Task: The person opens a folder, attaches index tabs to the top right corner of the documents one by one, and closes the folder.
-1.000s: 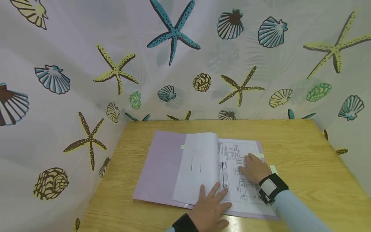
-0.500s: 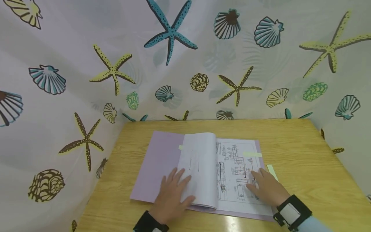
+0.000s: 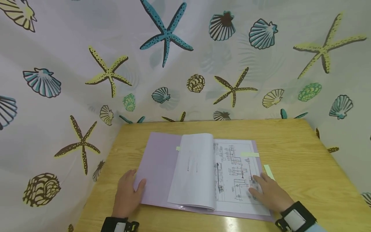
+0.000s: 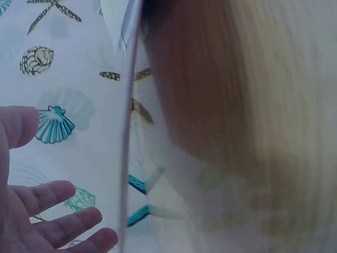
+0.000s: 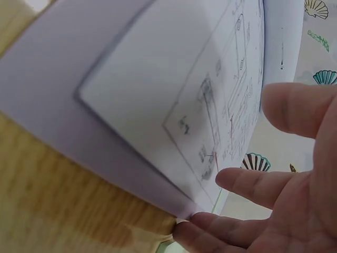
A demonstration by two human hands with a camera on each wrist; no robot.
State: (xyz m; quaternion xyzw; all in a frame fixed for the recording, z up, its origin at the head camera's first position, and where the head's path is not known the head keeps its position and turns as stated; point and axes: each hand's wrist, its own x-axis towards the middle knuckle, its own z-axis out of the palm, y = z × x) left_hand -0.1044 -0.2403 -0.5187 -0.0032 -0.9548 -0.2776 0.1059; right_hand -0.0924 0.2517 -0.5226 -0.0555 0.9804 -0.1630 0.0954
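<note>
A light purple folder (image 3: 157, 164) lies opened out on the wooden table. Its turned white pages (image 3: 194, 174) curve over to the left of the spine, and a technical drawing (image 3: 232, 206) shows on the right. My left hand (image 3: 127, 195) is at the left cover's outer edge, thumb over the cover and fingers along its outside. The left wrist view shows those fingers (image 4: 68, 221) spread beside the cover's thin edge. My right hand (image 3: 272, 195) is at the drawing's right edge, with thumb and index over the sheet. In the right wrist view its fingers (image 5: 258, 184) are apart, with lower fingertips at the folder's edge.
Pale green sticky strips mark the sheets: one strip (image 3: 250, 154) across the drawing, another tab (image 3: 269, 172) sticking out past the right edge, and a small tab (image 3: 178, 148) on the left. A shell-patterned curtain (image 3: 174, 77) surrounds the wooden table (image 3: 301, 161) at the back and sides.
My left hand has moved left from the drawing, across the turned pages, to the left cover's edge. My right hand has drawn back toward the folder's lower right edge.
</note>
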